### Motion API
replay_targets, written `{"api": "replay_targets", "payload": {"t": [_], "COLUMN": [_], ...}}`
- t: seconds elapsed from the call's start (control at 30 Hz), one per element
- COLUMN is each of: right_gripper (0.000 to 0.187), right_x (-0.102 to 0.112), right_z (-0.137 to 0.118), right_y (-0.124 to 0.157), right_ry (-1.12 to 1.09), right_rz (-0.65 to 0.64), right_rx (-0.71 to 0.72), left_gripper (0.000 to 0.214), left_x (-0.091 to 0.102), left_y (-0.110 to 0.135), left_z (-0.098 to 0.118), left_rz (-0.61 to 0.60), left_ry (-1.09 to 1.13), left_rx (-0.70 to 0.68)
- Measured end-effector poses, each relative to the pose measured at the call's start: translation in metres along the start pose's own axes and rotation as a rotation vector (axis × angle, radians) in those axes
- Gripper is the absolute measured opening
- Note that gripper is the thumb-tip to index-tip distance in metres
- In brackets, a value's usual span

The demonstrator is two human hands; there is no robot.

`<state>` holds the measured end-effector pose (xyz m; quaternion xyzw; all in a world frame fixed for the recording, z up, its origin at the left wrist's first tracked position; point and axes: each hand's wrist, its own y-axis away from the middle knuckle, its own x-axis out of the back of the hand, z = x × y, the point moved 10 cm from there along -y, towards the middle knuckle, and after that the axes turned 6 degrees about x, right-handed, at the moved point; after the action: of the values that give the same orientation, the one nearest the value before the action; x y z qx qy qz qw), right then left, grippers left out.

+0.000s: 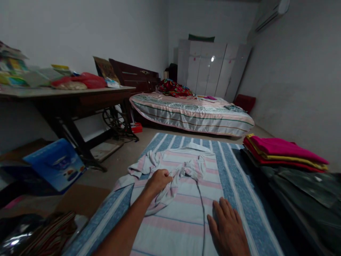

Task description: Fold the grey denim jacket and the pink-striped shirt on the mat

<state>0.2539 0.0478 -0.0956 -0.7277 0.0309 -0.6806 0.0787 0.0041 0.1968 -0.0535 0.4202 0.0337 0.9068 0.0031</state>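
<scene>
A white collared shirt (181, 220) with pink bands and thin dark stripes lies spread out, its collar pointing away from me. My left hand (159, 183) is closed on a bunched sleeve (176, 183) of the shirt, which lies crumpled across its upper middle. The other sleeve (141, 167) sticks out to the left in loose folds. My right hand (226, 224) rests palm down at the shirt's right edge, fingers stretched out and holding nothing. Beneath the shirt is a blue cloth (237, 177) with white stripes.
Folded pink, yellow and red fabrics (285, 151) sit on dark folded clothes (301, 188) at the right. To the left stand a sewing-machine table (106, 93) and a blue box (57, 167). A bed (191, 119) and a wardrobe (206, 67) are behind.
</scene>
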Motion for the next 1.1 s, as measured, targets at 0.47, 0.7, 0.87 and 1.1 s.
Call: {"api": "replay_targets", "payload": {"t": [0.47,0.7,0.87,1.1], "right_gripper": [0.041,0.014,0.012,0.018], "right_x": [0.053,0.024,0.023,0.036], "right_z": [-0.058,-0.075,-0.069,-0.062], "right_y": [-0.106,-0.148,-0.145,-0.141], "right_ry": [-0.093,-0.324,-0.469,-0.593], "right_rz": [0.124,0.199,0.338,0.444], "right_rx": [0.248,0.279,0.327,0.309], "left_gripper": [0.024,0.036,0.039,0.033], "left_x": [0.005,0.002,0.001,0.010], "left_y": [0.013,0.013,0.007,0.009], "left_z": [0.009,0.006,-0.001,0.001], "left_rz": [0.044,0.028,0.002,-0.046], "left_ry": [0.341,0.296,0.325,0.621], "left_rx": [0.005,0.018,0.080,0.166]}}
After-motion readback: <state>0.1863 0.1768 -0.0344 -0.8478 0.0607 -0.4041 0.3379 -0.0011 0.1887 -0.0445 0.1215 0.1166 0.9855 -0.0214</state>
